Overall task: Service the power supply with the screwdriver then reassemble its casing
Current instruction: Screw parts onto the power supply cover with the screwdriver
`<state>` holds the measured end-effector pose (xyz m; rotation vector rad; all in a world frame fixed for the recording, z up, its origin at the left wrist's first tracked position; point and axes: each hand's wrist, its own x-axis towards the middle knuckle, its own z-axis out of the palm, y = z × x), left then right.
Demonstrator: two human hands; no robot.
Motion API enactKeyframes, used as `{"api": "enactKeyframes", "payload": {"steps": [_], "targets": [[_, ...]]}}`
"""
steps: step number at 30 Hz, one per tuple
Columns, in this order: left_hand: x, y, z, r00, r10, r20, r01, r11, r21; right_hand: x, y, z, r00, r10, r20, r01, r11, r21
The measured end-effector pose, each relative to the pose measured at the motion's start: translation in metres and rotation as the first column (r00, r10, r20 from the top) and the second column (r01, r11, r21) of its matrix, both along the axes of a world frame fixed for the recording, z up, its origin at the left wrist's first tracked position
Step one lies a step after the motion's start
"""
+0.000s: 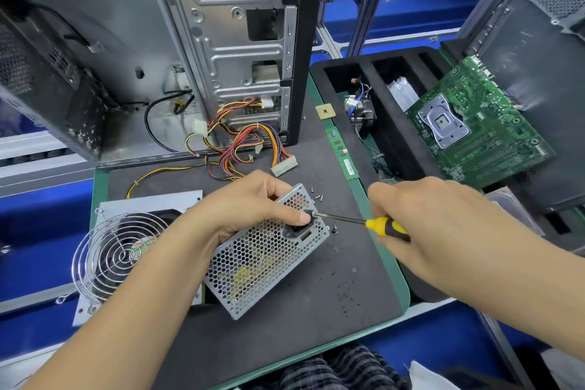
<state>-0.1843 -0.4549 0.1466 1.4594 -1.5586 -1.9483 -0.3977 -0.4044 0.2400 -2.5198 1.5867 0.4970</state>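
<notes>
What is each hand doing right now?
Left hand: gripping the power supply casing.
Right hand: gripping the screwdriver.

- No text, brand or number can be read anywhere in the view.
- The white sticker on the narrow green memory stick (342, 152) lying on the dark mat carries print, but it is too small to make out.
- The round label at the hub of the black fan behind the chrome wire grille (118, 255) shows green and red marks, blurred beyond reading.
- The green motherboard (481, 127) bears white markings, also illegible.
</notes>
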Motion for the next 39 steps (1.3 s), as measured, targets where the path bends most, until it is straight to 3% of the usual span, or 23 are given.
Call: {"api": "enactKeyframes", "payload": {"steps": [3,6,12,18,24,30,33,35,39], "targets": [[-0.002,0.001,-0.001,1.0,0.016,0.006,-0.016,1.0,-0.017,-0.003,0.003,0.004,0.992,0.045,-0.116,-0.055,0.994,-0.09],[-0.003,0.002,-0.001,0.999,0.033,0.0,-0.033,0.999,-0.022,-0.003,0.004,0.001,0.988,0.07,-0.136,-0.081,0.994,-0.079],[-0.003,0.0,-0.002,0.999,0.042,-0.001,-0.042,0.999,-0.028,-0.011,0.003,-0.001,0.989,-0.02,0.145,0.01,0.998,0.07],[-0.001,-0.001,-0.004,0.997,0.072,-0.031,-0.072,0.997,-0.012,-0.009,0.007,-0.002,0.953,-0.117,0.28,0.109,0.993,0.044],[0.0,-0.003,-0.004,0.998,0.064,-0.015,-0.064,0.997,-0.033,-0.001,0.007,0.003,0.993,-0.07,-0.097,0.06,0.992,-0.11],[-0.003,0.0,-0.007,0.998,0.065,0.001,-0.065,0.995,-0.069,0.004,0.012,0.007,0.995,-0.05,0.081,0.056,0.996,-0.069],[-0.005,0.003,-0.006,0.998,0.065,0.015,-0.064,0.994,-0.086,0.003,0.01,0.007,0.994,-0.066,0.092,0.073,0.995,-0.068],[-0.006,0.005,-0.006,0.997,0.069,0.016,-0.067,0.994,-0.081,0.002,0.011,0.007,0.996,-0.052,0.066,0.058,0.994,-0.095],[-0.011,0.008,-0.007,0.998,0.06,0.031,-0.057,0.993,-0.107,-0.001,0.016,-0.001,0.991,-0.034,-0.132,0.01,0.983,-0.181]]}}
